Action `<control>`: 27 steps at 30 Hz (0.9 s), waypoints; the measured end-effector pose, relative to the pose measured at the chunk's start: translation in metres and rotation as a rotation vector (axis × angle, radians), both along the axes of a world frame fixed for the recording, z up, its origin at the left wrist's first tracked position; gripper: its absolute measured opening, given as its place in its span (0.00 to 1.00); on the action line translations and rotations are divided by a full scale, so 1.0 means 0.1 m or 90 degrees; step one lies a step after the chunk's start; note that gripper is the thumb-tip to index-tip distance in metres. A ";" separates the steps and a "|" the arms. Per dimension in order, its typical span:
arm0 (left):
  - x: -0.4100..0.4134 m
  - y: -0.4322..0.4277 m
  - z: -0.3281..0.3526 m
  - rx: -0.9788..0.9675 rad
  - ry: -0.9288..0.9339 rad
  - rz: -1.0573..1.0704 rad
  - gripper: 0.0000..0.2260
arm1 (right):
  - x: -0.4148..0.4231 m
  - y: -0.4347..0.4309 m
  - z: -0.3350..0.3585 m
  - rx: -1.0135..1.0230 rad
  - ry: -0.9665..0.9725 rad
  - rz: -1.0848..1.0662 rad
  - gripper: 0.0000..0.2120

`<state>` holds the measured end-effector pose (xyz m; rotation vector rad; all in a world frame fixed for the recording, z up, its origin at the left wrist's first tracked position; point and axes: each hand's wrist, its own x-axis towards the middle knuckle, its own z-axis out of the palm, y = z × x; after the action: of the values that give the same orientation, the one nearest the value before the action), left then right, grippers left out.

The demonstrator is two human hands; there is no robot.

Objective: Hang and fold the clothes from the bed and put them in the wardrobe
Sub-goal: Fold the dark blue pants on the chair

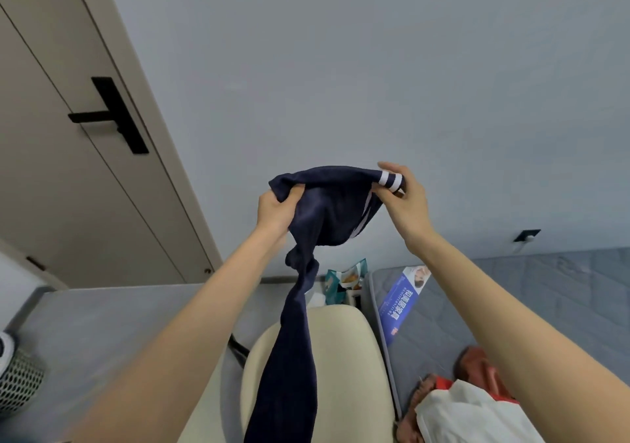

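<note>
Both hands grip soft navy garment (327, 210), white-striped.

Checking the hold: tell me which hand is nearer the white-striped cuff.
Right. The right hand pinches the white-striped cuff; the left hand grips the navy garment at its other end.

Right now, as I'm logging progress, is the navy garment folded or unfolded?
Unfolded: the navy garment is held up bunched between the left hand and right hand, its lower part hanging down twisted.
</note>
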<state>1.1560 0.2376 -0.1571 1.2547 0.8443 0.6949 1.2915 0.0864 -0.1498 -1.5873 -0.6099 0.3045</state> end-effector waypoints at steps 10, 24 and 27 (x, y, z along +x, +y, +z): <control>0.03 -0.20 0.46 -0.135 -0.135 -0.181 0.06 | -0.39 -0.21 -0.68 -0.339 0.150 0.470 0.33; -0.76 -0.62 -0.41 0.049 0.347 -0.497 0.46 | -0.25 -0.05 0.00 -0.077 0.117 0.150 0.08; -0.57 -1.01 -0.59 0.126 0.276 -0.471 0.28 | -0.12 0.04 0.23 0.001 0.274 0.121 0.08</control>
<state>1.0989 0.1364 -0.2158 1.7895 0.5864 -0.0990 1.2797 0.0900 -0.1267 -1.4046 -0.4237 0.7647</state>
